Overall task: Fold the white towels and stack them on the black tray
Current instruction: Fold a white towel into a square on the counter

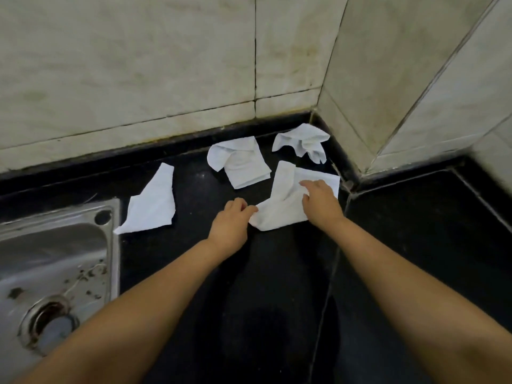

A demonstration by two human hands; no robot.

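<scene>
While left hand (pixel 231 217) pinches towel (pixel 279 209) corner, right hand (pixel 320 200) presses top.

Kitchen, steel sink (pixel 55 245) (stained), black counter (pixel 277 300); tiled wall (pixel 138 65)

The scene was dim and evenly lit, with a greenish cast over the wall tiles (pixel 138 65). The black counter (pixel 263 300) swallowed detail, while the white towels (pixel 241 164) stood out brightly. The sink (pixel 55 245) showed dull glare. Straight lines bowed toward the edges; the picture was slightly soft.
</scene>
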